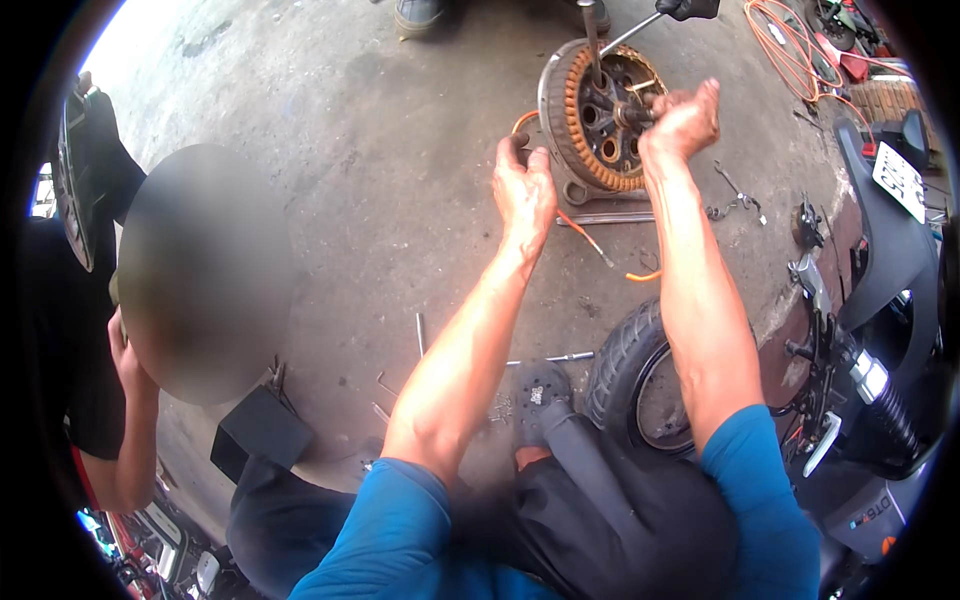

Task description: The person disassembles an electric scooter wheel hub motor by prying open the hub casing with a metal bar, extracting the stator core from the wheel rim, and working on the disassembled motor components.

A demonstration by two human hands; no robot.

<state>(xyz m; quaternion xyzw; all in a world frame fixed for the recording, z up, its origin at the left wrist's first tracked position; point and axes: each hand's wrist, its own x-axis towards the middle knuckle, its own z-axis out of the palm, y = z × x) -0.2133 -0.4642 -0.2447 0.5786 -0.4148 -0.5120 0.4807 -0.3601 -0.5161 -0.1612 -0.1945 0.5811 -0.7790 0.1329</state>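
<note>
Right grip (684,122) is curled up against the middle of the round motor core (603,118), but the fingers are half hidden, so I can't tell if they're clamped on the hub or only touching it. Left grip (524,192) looks empty, thumb and fingers apart and loosely bent, just beside the lower left of the core. That core has copper-coloured windings around its rim plus a dark spoked hub, and it's standing on edge, tilted a bit, over a metal base (577,193) on the concrete floor (400,150). One metal bar (591,45) pokes up from the spokes and a silver rod (635,32) with a black end slants away beside it. Orange cable (588,236) lies near the base, and a metal tool (738,183) sits off to the right. Closer to the person there's a tyre (618,385) lying on its side, with a long thin tool (550,358) next to it. Partly stripped motorbike (885,260) on the far right, another person (135,450) on the left near a black box (262,432).
</note>
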